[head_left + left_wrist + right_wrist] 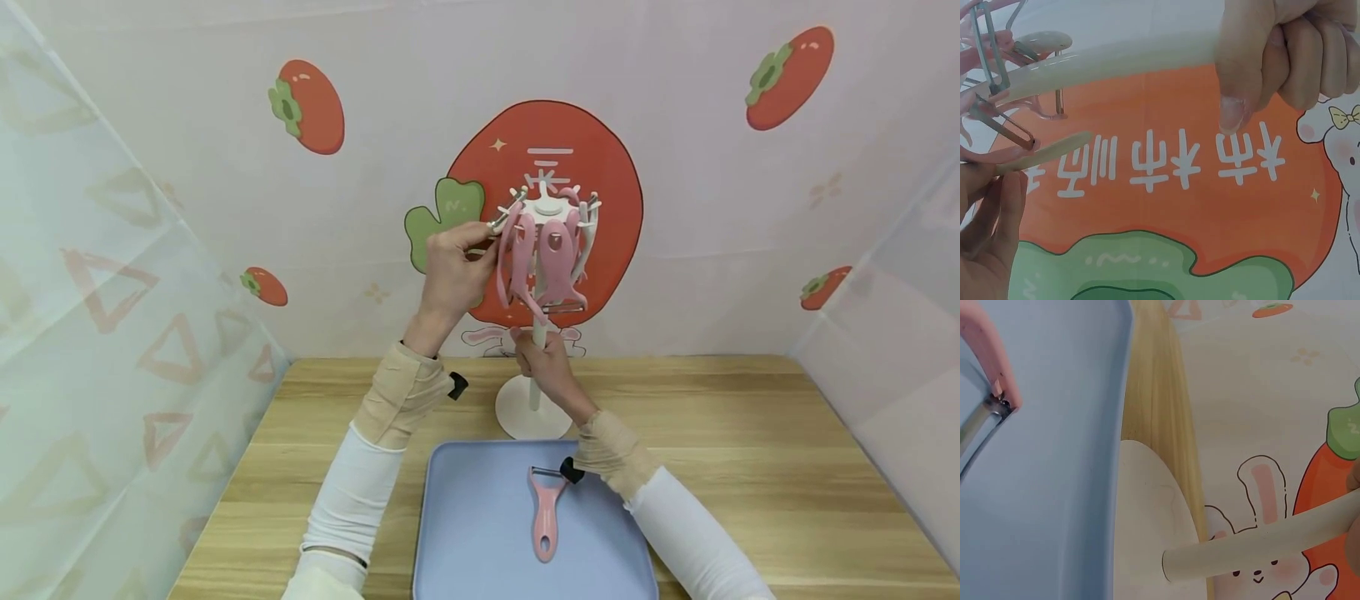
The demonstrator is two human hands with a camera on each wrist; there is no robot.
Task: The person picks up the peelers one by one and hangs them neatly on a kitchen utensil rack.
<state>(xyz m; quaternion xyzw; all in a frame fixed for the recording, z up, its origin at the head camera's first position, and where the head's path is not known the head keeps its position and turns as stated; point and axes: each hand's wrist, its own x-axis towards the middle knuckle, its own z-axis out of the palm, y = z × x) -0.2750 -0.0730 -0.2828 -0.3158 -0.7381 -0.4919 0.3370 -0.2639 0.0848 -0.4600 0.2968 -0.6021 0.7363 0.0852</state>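
Observation:
A white stand (537,392) with a round base and a ring of hooks carries several peelers, mostly pink (557,258), hanging around its top. My right hand (546,360) grips the pole (1260,545) below them. At the ring's left side, my left hand (459,268) pinches a peeler with a metal blade (508,210). In the left wrist view, its fingertips (1011,187) meet a pale curved piece (1054,153) beside the pink peelers; whether this peeler rests on a hook cannot be made out.
A blue tray (480,533) stands at the front of the wooden table (757,492), close before the stand's base. One pink peeler (546,521) lies in it, blade away from me. Behind hangs a cloth backdrop (697,208) with printed persimmons.

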